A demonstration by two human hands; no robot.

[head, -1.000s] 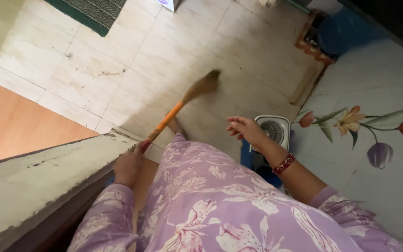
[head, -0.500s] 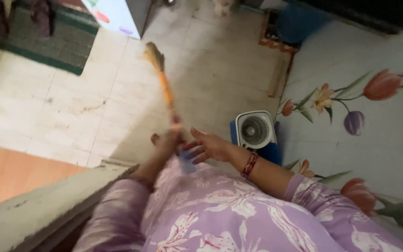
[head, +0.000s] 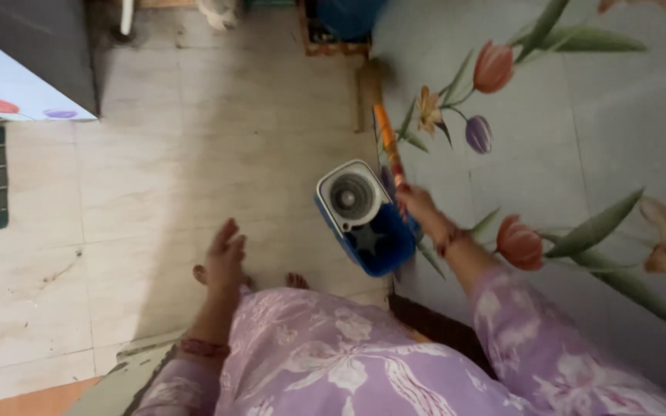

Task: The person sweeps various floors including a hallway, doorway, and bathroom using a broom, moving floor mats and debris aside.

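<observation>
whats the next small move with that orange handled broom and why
Probably draw the orange-handled grass broom back across the pale tiled floor, steering left of the blue and white mop bucket. The right hand grips the handle with the bristles reaching far along the flower-printed wall, right above the bucket. The left hand hangs open and empty.

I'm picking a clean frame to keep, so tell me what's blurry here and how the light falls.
Head view: the broom and right hand are smeared by motion; the left hand and bucket are sharper. Light is dim and soft, with a broad shadow on the floor tiles around the feet; no glare.
</observation>
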